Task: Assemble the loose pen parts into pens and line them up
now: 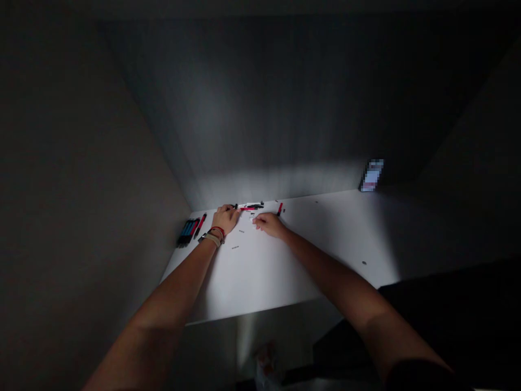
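Note:
My left hand (pixel 226 218) rests at the back of the white desk, its fingers bent down beside a small black piece (pixel 236 206). What those fingers hold, if anything, is too small to make out. Just to the right, my right hand (pixel 267 222) is closed in a pinch, with a small white piece (pixel 253 220) at its fingertips. Between and behind the hands lie a red pen part (pixel 247 209) and several black pen parts (pixel 256 206). Another red and black pen piece (pixel 280 208) lies behind my right hand.
At the left edge of the white desk (pixel 252 282) lie a row of blue, red and black pens (pixel 188 233) and a separate red and black pen (pixel 200 226). Small dark bits (pixel 235 247) are scattered about. A phone (pixel 372 175) leans against the back panel (pixel 260 119).

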The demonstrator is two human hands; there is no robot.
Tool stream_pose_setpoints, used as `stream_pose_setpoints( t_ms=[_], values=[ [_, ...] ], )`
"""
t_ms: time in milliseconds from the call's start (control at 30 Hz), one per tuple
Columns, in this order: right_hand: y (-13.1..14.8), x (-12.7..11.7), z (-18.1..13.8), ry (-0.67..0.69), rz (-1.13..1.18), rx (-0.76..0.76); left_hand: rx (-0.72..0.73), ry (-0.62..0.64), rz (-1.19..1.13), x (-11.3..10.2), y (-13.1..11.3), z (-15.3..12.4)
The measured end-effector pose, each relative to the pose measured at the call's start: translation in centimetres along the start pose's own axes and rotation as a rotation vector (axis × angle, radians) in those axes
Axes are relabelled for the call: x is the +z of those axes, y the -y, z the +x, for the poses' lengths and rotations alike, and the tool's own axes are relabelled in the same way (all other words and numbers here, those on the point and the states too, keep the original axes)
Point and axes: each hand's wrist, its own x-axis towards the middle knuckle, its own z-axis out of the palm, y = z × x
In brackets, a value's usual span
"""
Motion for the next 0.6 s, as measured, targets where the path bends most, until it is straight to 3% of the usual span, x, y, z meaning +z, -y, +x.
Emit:
stream_pose_setpoints(
  t_ms=[333, 500, 600],
  values=[
    [0.2, 0.0, 0.1, 0.004, -0.027, -0.013, -0.004, -0.023, -0.024, 0.1, 0.7, 0.3],
    [0.2, -0.4, 0.1, -0.005, -0.044, -0.038, -0.112, -0.283, -0.311, -0.8, -0.5, -0.4],
    [0.4, -1.3, 0.1, -0.086, -0.135, -0.033, -0.146, -0.410, -0.500, -1.8, -1.8, -1.5]
  ],
)
